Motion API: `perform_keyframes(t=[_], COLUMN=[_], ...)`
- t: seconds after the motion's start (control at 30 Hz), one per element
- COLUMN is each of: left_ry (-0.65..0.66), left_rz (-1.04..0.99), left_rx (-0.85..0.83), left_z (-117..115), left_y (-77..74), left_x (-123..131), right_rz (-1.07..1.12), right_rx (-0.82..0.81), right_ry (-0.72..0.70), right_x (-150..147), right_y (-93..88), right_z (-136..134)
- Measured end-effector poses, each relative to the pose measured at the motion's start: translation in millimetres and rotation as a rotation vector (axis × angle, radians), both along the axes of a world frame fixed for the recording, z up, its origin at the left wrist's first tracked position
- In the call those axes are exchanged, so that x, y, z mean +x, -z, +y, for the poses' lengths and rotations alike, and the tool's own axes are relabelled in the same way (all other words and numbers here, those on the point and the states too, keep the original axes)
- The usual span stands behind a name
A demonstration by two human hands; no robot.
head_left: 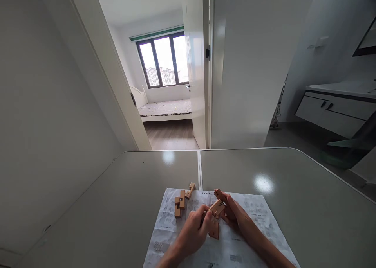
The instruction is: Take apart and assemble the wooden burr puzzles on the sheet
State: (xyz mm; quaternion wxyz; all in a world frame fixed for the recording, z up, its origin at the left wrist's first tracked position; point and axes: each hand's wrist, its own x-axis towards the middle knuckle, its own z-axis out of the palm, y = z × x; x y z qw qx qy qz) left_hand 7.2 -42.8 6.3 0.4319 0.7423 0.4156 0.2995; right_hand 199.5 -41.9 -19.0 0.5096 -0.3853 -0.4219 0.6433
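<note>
Both my hands meet over a printed instruction sheet (252, 217) on a grey table (293, 189). My left hand (195, 229) and my right hand (233, 213) are closed together on a cluster of notched wooden puzzle pieces (216, 208), held just above the sheet. One piece (215, 232) hangs or lies below my left fingers. Loose wooden pieces (179, 203) lie on the sheet's far left corner, and another piece (190, 189) rests at its far edge.
The table has a seam (199, 166) down its middle and a rounded far right corner. Beyond it a white door (195, 84) stands open onto a room with a window and a low bed platform. A vanity cabinet (335, 109) is at the right.
</note>
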Motion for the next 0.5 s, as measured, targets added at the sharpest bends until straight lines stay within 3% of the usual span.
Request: perform_keyframes(t=[0.5], left_ry=[0.03], left_rz=[-0.046], left_rx=[-0.029], left_z=[-0.4], left_y=[-8.1], left_x=[1.0], right_rz=[-0.221], right_rx=[0.11], right_ry=[0.103], right_x=[-4.8], right_y=[1.1], right_z=[-8.0])
